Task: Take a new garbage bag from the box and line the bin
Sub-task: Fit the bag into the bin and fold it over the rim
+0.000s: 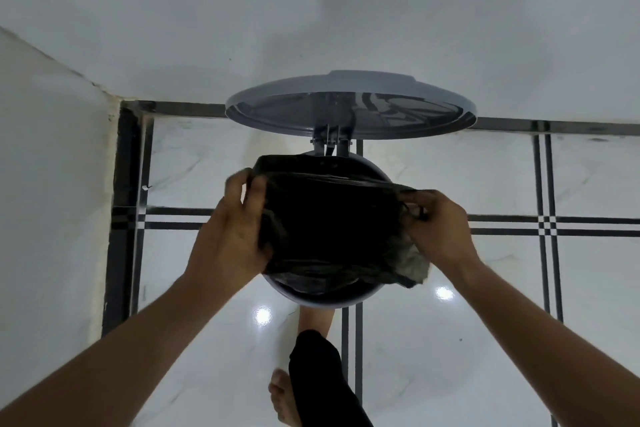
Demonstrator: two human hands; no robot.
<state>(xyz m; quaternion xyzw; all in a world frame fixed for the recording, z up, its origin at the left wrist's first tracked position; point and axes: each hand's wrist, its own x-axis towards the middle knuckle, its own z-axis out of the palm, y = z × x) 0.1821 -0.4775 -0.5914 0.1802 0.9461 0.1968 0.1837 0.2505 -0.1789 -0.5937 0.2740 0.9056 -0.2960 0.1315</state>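
Observation:
A round grey pedal bin (322,298) stands on the floor below me, its lid (349,104) swung up and open at the back. A black garbage bag (329,218) is spread wide over the bin's mouth. My left hand (232,229) grips the bag's left edge at the rim. My right hand (440,225) pinches the bag's right edge, where a crumpled flap hangs outside the rim. The bag box is not in view.
White walls meet in a corner at the left (114,104). The glossy white tile floor (450,340) has black stripe borders. One bare foot (315,319) is at the bin's front base, where a pedal would sit; the other foot (282,399) is on the floor behind it.

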